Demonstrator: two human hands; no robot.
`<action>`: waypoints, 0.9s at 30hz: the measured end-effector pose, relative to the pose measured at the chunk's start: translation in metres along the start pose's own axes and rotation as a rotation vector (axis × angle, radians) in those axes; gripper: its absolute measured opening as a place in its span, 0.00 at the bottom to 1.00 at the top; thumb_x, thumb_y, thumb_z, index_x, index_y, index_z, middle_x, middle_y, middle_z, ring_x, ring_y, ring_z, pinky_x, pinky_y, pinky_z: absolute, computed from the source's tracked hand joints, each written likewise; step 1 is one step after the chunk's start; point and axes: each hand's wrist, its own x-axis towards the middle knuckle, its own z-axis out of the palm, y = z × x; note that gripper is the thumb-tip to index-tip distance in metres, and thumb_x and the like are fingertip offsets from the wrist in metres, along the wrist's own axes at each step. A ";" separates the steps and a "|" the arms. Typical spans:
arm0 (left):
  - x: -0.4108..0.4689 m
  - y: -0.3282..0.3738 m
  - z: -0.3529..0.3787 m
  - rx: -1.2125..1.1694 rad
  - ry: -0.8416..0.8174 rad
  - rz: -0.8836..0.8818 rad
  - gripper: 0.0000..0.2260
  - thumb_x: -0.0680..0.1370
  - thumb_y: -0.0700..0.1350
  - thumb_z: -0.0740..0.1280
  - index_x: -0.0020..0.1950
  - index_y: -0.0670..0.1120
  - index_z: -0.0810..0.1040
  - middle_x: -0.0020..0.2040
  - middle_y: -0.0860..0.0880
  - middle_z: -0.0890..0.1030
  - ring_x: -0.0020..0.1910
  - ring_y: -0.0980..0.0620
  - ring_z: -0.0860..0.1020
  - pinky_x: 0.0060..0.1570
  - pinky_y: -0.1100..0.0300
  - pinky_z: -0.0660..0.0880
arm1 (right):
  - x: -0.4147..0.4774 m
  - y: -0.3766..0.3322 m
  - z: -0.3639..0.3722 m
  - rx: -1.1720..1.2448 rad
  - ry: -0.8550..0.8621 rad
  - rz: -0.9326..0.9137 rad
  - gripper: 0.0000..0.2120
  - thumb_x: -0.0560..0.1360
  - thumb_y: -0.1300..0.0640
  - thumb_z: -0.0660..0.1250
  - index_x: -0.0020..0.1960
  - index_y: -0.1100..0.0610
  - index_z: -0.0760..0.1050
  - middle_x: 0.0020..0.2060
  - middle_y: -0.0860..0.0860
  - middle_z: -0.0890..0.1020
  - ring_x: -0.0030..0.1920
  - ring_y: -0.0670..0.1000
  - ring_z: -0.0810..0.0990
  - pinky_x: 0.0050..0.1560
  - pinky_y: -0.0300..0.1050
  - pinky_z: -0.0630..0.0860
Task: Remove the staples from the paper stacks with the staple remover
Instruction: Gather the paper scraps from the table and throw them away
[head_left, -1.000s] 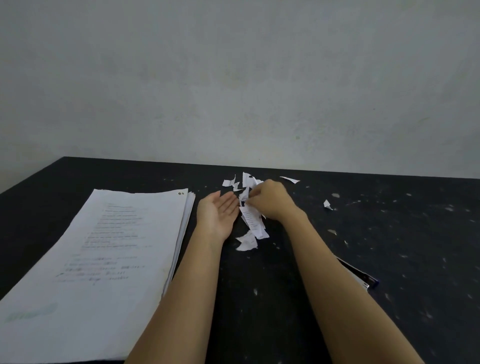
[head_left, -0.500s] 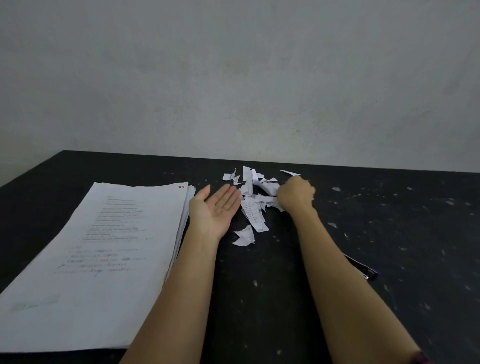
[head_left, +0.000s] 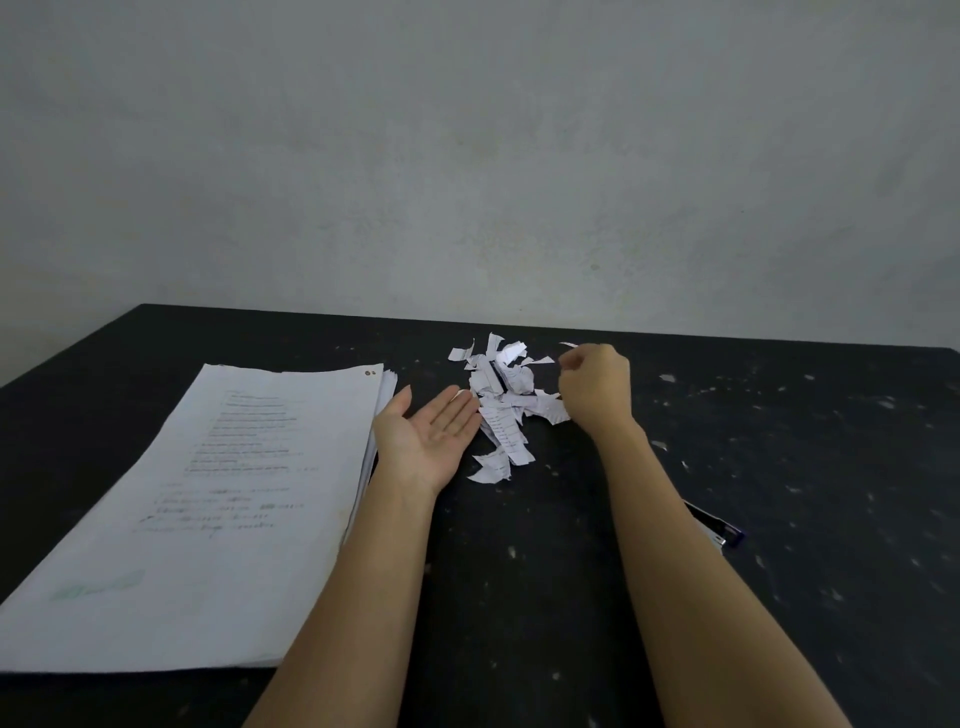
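Step (likely): gathering torn scraps. Left hand flat, palm up; right hand curled, contents unclear. Next: sweep scraps into palm.

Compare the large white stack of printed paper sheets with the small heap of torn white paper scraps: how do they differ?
The white stack of printed paper sheets lies flat and aligned, sheets whole; the heap of torn white paper scraps is jumbled, irregular pieces. The stack is much larger than the heap. Both are printed paper on the black table.
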 end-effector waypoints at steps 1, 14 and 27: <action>-0.002 0.000 0.000 0.004 -0.001 0.000 0.23 0.80 0.50 0.54 0.63 0.31 0.69 0.66 0.33 0.70 0.67 0.38 0.69 0.64 0.47 0.66 | -0.001 0.000 -0.001 -0.025 -0.032 0.015 0.13 0.70 0.72 0.58 0.48 0.70 0.79 0.47 0.65 0.82 0.45 0.62 0.81 0.49 0.54 0.79; -0.016 -0.006 0.001 -0.090 -0.065 0.004 0.24 0.80 0.53 0.56 0.58 0.31 0.72 0.64 0.33 0.72 0.65 0.37 0.71 0.62 0.47 0.68 | -0.011 0.005 0.010 -0.389 -0.184 -0.066 0.10 0.73 0.68 0.58 0.47 0.66 0.77 0.45 0.61 0.80 0.49 0.60 0.77 0.48 0.51 0.77; -0.110 -0.019 0.002 -0.276 -0.181 0.088 0.25 0.82 0.52 0.51 0.59 0.32 0.73 0.55 0.33 0.78 0.59 0.39 0.76 0.52 0.47 0.74 | -0.146 -0.087 0.000 1.073 -0.139 0.433 0.11 0.77 0.62 0.59 0.38 0.60 0.76 0.38 0.52 0.80 0.41 0.48 0.79 0.39 0.37 0.76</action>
